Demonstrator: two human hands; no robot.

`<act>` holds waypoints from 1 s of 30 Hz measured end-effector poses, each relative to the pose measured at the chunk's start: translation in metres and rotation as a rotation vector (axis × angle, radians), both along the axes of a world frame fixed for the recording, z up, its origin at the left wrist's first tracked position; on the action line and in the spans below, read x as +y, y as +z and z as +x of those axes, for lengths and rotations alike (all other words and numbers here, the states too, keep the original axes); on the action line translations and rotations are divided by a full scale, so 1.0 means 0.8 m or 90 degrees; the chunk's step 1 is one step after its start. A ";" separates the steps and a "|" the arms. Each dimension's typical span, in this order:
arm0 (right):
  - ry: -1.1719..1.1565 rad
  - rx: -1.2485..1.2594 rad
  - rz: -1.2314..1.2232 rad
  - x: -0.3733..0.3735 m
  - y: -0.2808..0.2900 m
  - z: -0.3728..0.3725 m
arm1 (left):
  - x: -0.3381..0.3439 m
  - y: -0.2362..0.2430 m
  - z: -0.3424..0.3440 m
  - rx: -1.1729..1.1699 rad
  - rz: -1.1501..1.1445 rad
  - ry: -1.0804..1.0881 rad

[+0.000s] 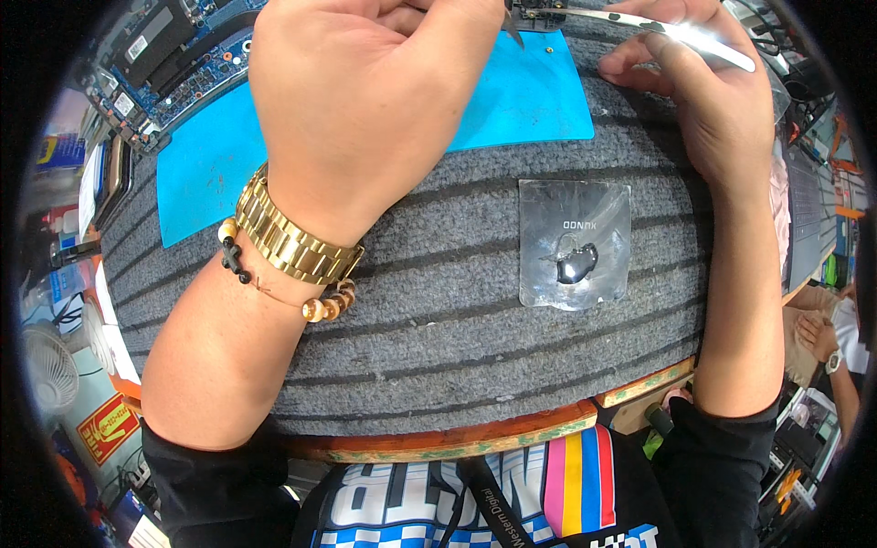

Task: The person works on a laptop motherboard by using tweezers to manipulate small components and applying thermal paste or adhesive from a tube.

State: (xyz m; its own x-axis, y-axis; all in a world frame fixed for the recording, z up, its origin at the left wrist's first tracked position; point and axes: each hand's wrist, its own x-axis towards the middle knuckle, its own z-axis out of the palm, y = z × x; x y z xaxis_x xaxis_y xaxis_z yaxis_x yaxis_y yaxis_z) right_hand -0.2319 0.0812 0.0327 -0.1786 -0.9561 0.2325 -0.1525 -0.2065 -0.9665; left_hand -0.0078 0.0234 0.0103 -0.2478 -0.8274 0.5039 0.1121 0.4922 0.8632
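Filling the upper middle, the left hand (365, 100) shows mostly its back; its fingers curl toward the top edge, where the frame cuts them off, so I cannot tell what they pinch, though a thin dark pointed tip (515, 35) pokes out beside the thumb. The right hand (717, 105) pinches silver tweezers (722, 55) between thumb and forefinger, the other fingers bent and partly hidden. The tweezers' points reach a small dark part (541, 13) at the top edge, just above the blue mat (521, 105) (whether they touch it is too small to judge). That part is cropped too, while a tiny brass-coloured piece (549, 50) lies below it on the mat. The left hand and wrist hide the mat's middle, and the opened device with a blue board (187, 78) runs out of view at upper left. Between the forearms, grey striped carpet (438, 320) leaves room down to the wooden table edge (457, 446), interrupted by a clear square sheet (539, 201) bearing a shiny dark blob (575, 265); glare blurs its outline.
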 end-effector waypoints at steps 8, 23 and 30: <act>-0.019 0.014 -0.034 -0.003 -0.012 0.004 | -0.001 -0.002 -0.005 -0.011 -0.016 0.025; -0.017 0.058 -0.031 -0.002 -0.011 0.004 | 0.010 0.006 -0.013 -0.097 -0.040 0.135; 0.005 0.059 0.027 0.003 0.007 0.007 | 0.010 0.011 -0.010 -0.077 0.022 0.090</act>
